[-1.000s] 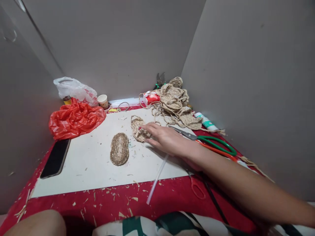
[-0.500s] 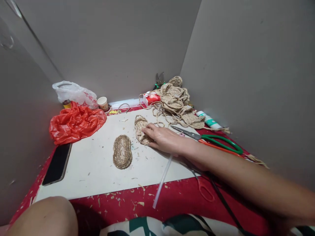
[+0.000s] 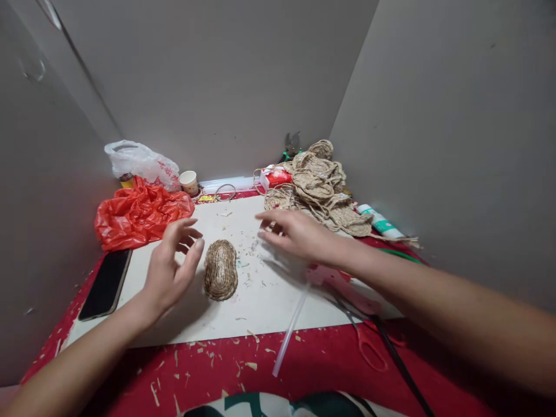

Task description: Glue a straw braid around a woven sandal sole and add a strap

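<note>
A woven straw sole (image 3: 220,270), shaped like a figure eight, lies flat on the white board (image 3: 174,324). Just left of it, my left hand (image 3: 174,260) hovers with curved fingers apart and nothing in them. My right hand (image 3: 291,231) is over the board's right half, fingers spread and empty. Behind its fingers a woven straw piece (image 3: 279,200) rests against the pile of braided straw pieces (image 3: 319,179). Under my right forearm lies a pink glue gun (image 3: 343,286) with a clear glue stick (image 3: 291,330) near its tip.
Red-handled scissors (image 3: 369,347) and a black cord lie at the right; green handles show behind my forearm. A phone (image 3: 105,284), red plastic bag (image 3: 143,211), white bag (image 3: 141,162) and paper cup (image 3: 189,182) stand left. Straw scraps litter the red cloth (image 3: 208,370).
My left hand has come into view beside the sole. My right hand has let go of the second woven piece, which now lies by the pile. The view has shifted slightly.
</note>
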`<state>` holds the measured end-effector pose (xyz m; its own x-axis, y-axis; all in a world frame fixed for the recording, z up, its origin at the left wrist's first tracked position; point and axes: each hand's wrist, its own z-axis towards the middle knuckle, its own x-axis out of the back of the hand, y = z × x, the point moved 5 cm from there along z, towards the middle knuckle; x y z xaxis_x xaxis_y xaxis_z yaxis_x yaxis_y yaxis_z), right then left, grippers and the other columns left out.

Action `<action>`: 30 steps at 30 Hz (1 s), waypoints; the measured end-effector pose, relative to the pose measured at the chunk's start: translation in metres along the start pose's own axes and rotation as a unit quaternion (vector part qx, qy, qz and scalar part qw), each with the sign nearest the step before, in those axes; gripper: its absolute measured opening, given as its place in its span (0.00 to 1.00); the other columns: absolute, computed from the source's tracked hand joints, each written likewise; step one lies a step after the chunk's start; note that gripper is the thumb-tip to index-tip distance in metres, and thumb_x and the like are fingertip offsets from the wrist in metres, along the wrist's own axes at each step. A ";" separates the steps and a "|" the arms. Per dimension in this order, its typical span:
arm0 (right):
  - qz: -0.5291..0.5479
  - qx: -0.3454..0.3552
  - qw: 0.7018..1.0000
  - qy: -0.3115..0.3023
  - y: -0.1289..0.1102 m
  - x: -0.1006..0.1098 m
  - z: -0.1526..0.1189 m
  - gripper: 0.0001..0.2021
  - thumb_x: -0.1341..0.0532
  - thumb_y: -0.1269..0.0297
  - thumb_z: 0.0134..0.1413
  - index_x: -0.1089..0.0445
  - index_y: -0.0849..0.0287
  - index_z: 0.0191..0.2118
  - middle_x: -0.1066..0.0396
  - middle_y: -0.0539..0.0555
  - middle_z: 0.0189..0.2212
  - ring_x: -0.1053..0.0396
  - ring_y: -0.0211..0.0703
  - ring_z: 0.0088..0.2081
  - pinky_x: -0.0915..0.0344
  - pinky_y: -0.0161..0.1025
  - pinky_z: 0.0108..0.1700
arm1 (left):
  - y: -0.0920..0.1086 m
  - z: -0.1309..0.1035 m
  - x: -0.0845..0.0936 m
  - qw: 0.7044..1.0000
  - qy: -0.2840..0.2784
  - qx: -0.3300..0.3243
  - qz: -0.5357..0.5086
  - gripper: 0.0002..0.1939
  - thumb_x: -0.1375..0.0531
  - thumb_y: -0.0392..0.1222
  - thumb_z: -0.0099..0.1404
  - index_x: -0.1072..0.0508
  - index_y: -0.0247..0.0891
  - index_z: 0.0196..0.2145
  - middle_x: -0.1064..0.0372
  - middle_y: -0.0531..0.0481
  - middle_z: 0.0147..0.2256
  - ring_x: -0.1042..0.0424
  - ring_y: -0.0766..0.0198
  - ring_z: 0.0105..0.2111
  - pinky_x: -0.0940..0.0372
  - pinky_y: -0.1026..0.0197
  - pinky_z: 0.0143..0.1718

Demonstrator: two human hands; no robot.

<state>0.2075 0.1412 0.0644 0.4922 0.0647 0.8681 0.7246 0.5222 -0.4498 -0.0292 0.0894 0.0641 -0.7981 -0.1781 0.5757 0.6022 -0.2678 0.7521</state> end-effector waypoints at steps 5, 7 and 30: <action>0.362 -0.228 0.889 -0.165 -0.013 -0.074 0.003 0.25 0.43 0.67 0.57 0.44 0.70 0.59 0.26 0.56 0.24 0.31 0.40 0.20 0.31 0.39 0.23 | -0.058 0.019 -0.033 0.983 -0.121 0.137 -0.035 0.22 0.42 0.51 0.61 0.37 0.38 0.50 0.30 0.49 0.32 0.29 0.63 0.26 0.36 0.62 0.26; 0.427 -0.283 0.846 -0.145 -0.011 -0.090 0.008 0.24 0.41 0.68 0.56 0.43 0.68 0.57 0.28 0.52 0.20 0.33 0.37 0.18 0.31 0.37 0.21 | -0.068 0.019 -0.041 0.976 -0.119 0.161 -0.083 0.22 0.41 0.52 0.59 0.35 0.37 0.48 0.32 0.51 0.29 0.31 0.64 0.24 0.38 0.63 0.24; 0.562 -0.136 0.814 0.056 -0.043 -0.056 -0.008 0.12 0.30 0.57 0.40 0.26 0.61 0.21 0.35 0.46 0.19 0.41 0.33 0.25 0.43 0.35 0.32 | -0.020 -0.024 -0.046 0.932 -0.071 0.092 -0.344 0.14 0.41 0.48 0.64 0.22 0.34 0.37 0.26 0.49 0.31 0.33 0.65 0.31 0.37 0.64 0.35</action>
<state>0.1526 0.1079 0.0333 0.9477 0.2858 -0.1423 -0.1420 -0.0218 -0.9896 -0.0048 0.0800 0.0145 -0.9937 0.1067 -0.0355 -0.0466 -0.1033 0.9936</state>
